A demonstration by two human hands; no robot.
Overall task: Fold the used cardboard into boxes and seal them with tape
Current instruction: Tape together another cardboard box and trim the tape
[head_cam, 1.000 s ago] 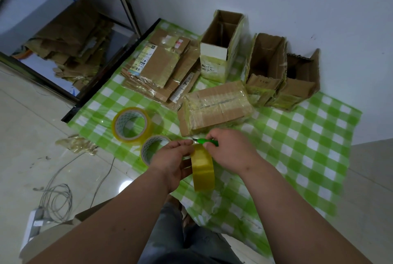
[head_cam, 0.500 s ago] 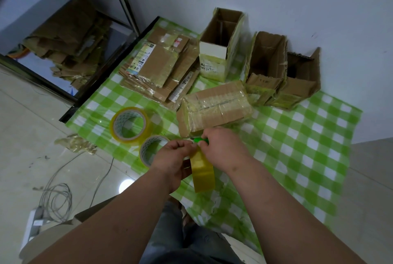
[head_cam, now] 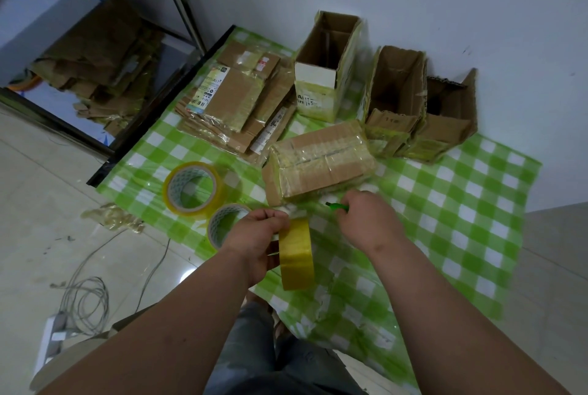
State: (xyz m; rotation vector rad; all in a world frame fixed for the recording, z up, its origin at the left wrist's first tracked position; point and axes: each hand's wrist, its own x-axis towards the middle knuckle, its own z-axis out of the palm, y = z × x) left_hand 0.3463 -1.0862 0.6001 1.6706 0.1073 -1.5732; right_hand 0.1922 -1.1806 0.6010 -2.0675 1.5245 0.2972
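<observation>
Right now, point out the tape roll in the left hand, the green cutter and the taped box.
tape roll [head_cam: 296,256], head view, outer yellow band
green cutter [head_cam: 336,206], head view, exposed green tip
taped box [head_cam: 324,162], head view, top face

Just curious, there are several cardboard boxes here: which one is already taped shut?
The brown cardboard box lying on its side, nearest the hands, wrapped in clear tape. The three boxes by the wall gape open.

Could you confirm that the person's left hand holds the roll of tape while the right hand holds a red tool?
Not quite: the tool in the right hand is green, as the head view shows. The left hand does hold the roll of tape.
</observation>
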